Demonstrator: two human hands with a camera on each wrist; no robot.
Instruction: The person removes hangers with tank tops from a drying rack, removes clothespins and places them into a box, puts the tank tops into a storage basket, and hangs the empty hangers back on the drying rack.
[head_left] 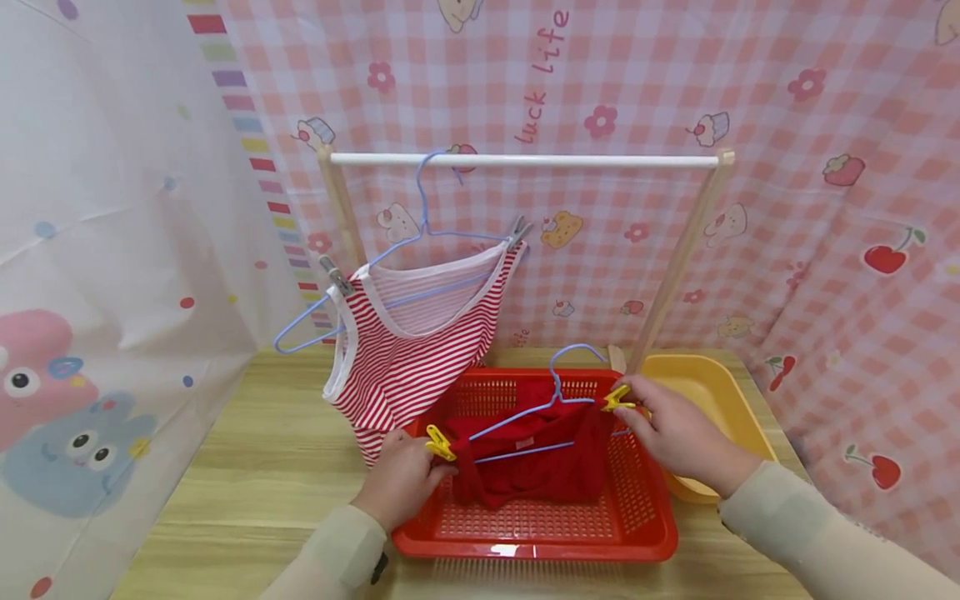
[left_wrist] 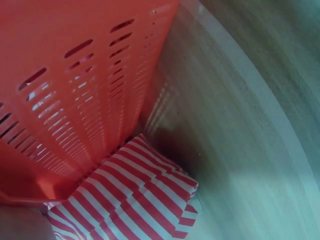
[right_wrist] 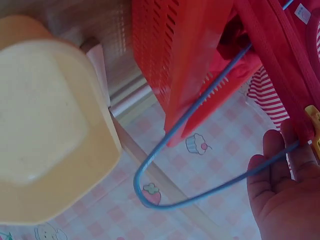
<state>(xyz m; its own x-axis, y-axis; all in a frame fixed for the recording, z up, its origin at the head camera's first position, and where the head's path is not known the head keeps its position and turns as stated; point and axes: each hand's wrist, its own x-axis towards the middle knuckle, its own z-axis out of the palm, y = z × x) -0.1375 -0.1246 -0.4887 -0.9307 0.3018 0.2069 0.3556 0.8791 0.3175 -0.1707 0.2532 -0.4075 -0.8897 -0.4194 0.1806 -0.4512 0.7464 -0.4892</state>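
I have the left hand (head_left: 400,479) pinching one shoulder of the red garment (head_left: 536,482) and the right hand (head_left: 675,427) pinching a yellow clip (head_left: 618,398) at the other, between the side edges of the red basket (head_left: 536,550). I'd expect light, limp cloth, best lifted by the stiffer blue hanger (head_left: 557,382) below its hook.

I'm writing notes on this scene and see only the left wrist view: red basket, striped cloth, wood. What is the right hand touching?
Observer: The right hand pinches a yellow clip at one shoulder of a red garment.
Operator: Is the striped top hung on anything?
Observer: Yes, a blue hanger hooked over the white rail.
Operator: Anything right of the basket?
Observer: A yellow tub on the table.
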